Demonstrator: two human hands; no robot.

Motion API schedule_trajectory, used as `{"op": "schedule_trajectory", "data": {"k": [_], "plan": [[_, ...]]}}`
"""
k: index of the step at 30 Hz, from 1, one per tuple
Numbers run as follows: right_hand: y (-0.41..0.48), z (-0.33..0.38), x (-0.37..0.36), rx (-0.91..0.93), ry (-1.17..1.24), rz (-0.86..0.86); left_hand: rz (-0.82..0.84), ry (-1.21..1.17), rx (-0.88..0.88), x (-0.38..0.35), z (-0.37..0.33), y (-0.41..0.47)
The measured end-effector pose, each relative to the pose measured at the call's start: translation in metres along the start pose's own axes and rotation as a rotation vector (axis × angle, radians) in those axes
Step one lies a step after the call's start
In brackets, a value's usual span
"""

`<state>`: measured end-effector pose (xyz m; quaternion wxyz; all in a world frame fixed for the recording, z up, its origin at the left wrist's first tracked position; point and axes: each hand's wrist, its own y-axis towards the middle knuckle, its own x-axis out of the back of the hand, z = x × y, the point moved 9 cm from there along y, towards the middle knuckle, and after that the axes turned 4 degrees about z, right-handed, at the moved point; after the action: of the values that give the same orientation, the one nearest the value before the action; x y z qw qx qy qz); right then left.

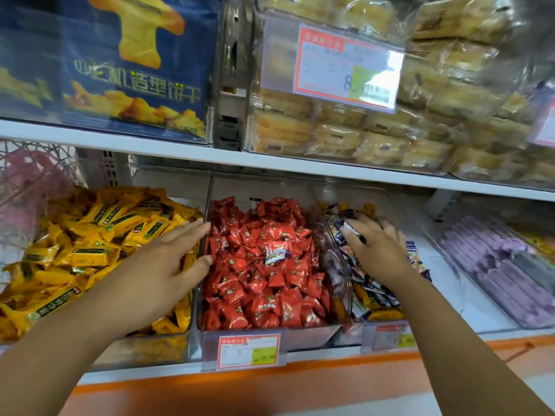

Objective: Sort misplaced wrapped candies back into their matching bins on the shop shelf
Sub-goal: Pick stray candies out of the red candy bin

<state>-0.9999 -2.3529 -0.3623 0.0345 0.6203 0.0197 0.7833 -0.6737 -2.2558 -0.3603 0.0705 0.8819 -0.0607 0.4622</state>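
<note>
Three clear bins stand side by side on the lower shelf. The left bin [168, 336] holds yellow wrapped candies, the middle bin [303, 336] red ones, the right bin [344, 283] blue-and-white ones mixed with some yellow. A single blue-and-white candy [276, 256] lies on top of the red pile. My left hand [168, 259] hovers flat over the divider between the yellow and red bins, fingers straight. My right hand [375, 244] is over the right bin and pinches a blue-and-white candy [350, 229] between thumb and fingers.
A bin of purple wrapped sweets [495, 265] sits further right. The upper shelf board [270, 163] hangs close above the bins, carrying blue biscuit boxes [135, 64] and clear cases of wrapped cakes [345, 127]. Price tags [248, 351] front the bins.
</note>
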Motion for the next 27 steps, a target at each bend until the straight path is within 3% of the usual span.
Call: {"op": "schedule_trajectory", "data": {"k": [8, 12, 16, 19, 23, 25, 27], "plan": [[0.024, 0.006, -0.021, -0.041, -0.117, 0.120, -0.022, -0.027, -0.006, -0.001, 0.001, -0.001], [0.027, 0.002, -0.017, -0.051, -0.028, 0.153, -0.010, -0.034, -0.010, -0.002, 0.001, 0.000], [0.008, 0.012, 0.036, -0.071, 0.108, 0.020, 0.004, -0.041, -0.007, -0.002, -0.002, 0.002], [-0.015, 0.063, 0.070, 0.128, 0.172, -0.120, 0.001, -0.031, -0.008, -0.001, -0.002, 0.001], [-0.039, 0.139, 0.008, 0.463, 0.096, 0.210, 0.009, -0.034, 0.012, 0.000, 0.001, 0.000], [-0.038, 0.144, -0.034, 0.475, -0.100, 0.292, 0.018, -0.027, 0.010, -0.001, -0.001, 0.000], [-0.032, 0.142, -0.047, 0.453, -0.165, 0.251, 0.028, -0.021, 0.009, -0.001, -0.001, -0.002]]}}
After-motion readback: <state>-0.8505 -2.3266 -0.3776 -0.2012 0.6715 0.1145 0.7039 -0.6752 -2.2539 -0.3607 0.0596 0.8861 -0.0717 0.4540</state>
